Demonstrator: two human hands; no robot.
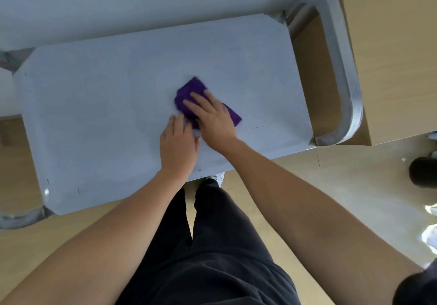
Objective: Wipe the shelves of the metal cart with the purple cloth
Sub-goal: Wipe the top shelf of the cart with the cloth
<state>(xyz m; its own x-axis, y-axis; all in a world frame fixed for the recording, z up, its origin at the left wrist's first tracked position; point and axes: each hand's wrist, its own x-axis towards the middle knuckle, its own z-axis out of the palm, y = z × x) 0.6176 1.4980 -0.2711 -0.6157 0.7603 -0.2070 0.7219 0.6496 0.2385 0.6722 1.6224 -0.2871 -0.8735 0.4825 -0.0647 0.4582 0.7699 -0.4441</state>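
The metal cart's top shelf (pixel 94 106) is a pale grey sheet that fills the middle of the view. A folded purple cloth (pixel 189 92) lies on it, right of centre. My right hand (pixel 210 115) presses flat on the cloth, fingers spread and pointing up-left, covering its near half. My left hand (pixel 178 144) rests palm-down on the shelf just below and left of the cloth, its fingertips touching the cloth's near edge. The lower shelves are hidden under the top one.
The cart's curved metal handle (pixel 345 73) loops at the right end; another bar (pixel 16 217) shows at the lower left. A wooden cabinet (pixel 390 56) stands right of the handle. A white wall runs behind. A dark round object (pixel 423 172) sits on the floor, far right.
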